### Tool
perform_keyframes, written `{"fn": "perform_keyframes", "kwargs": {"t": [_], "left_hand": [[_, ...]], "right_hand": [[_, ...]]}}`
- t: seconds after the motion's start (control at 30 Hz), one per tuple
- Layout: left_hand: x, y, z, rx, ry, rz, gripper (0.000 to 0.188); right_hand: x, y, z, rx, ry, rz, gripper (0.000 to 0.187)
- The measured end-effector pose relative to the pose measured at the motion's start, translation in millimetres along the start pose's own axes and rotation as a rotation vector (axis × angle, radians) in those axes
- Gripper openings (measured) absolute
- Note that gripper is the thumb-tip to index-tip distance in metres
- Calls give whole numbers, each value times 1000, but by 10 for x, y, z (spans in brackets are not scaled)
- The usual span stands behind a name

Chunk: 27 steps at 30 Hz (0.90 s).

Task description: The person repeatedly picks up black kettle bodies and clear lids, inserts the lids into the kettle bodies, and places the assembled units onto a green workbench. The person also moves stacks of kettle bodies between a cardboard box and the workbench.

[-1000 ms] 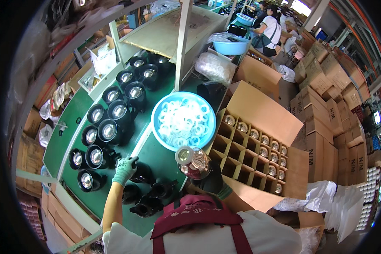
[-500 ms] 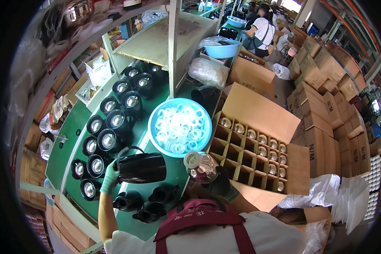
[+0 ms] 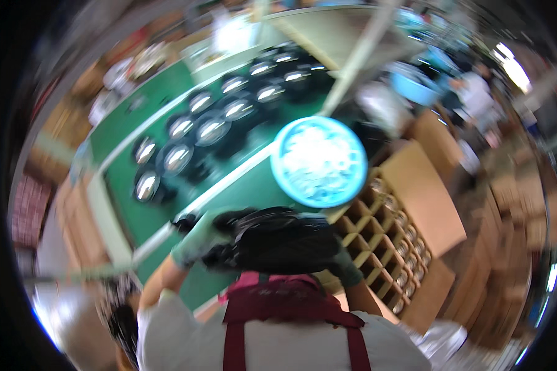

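A black jug (image 3: 281, 241) lies sideways across my chest, held between both hands. My left hand (image 3: 201, 238), in a pale green glove, grips its left end. At its right end is my right hand (image 3: 345, 264), in a darker glove; it closes on the jug, though its fingers blur into the black. No glass liner shows in my right hand now. Behind the jug stands a light blue basin (image 3: 278, 167) full of translucent white rings (image 3: 320, 157). Several black jugs with shiny silvery liners (image 3: 211, 131) stand in rows on the green table (image 3: 244, 196).
To the right, an open carton (image 3: 424, 191) with cardboard dividers holds several silvery glass liners (image 3: 404, 248). A pale post (image 3: 359, 59) rises behind the basin. Further back are another blue basin (image 3: 414, 86), a seated person (image 3: 474, 96) and stacked cartons (image 3: 517, 201). Motion blurs the view.
My hands have come together at the black jug, which moved right and nearer my chest. The glass liner from my right hand is out of sight. The view has turned left.
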<state>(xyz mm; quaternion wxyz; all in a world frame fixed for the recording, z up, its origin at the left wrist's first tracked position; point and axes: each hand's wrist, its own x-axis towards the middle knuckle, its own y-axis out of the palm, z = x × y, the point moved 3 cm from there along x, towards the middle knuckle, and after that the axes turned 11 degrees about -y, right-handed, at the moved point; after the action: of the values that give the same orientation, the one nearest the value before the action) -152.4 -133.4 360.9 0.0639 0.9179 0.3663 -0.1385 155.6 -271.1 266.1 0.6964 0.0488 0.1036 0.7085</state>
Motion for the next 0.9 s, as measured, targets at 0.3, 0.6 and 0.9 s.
{"fn": "perform_keyframes", "kwargs": {"t": [0.3,0.6,0.9], "left_hand": [[-780,-312,143,291,266,-290,62],[-1741,-1110,1469,-155,128,-678,60],[-2932,-1549,1396,586,-181,-1531,96]], "right_hand": [[394,295,-276,-384,-20,289,61],[1274,2399,354,72,-223,547,65],[1740,4041,69,-797,-1068,956,32]]}}
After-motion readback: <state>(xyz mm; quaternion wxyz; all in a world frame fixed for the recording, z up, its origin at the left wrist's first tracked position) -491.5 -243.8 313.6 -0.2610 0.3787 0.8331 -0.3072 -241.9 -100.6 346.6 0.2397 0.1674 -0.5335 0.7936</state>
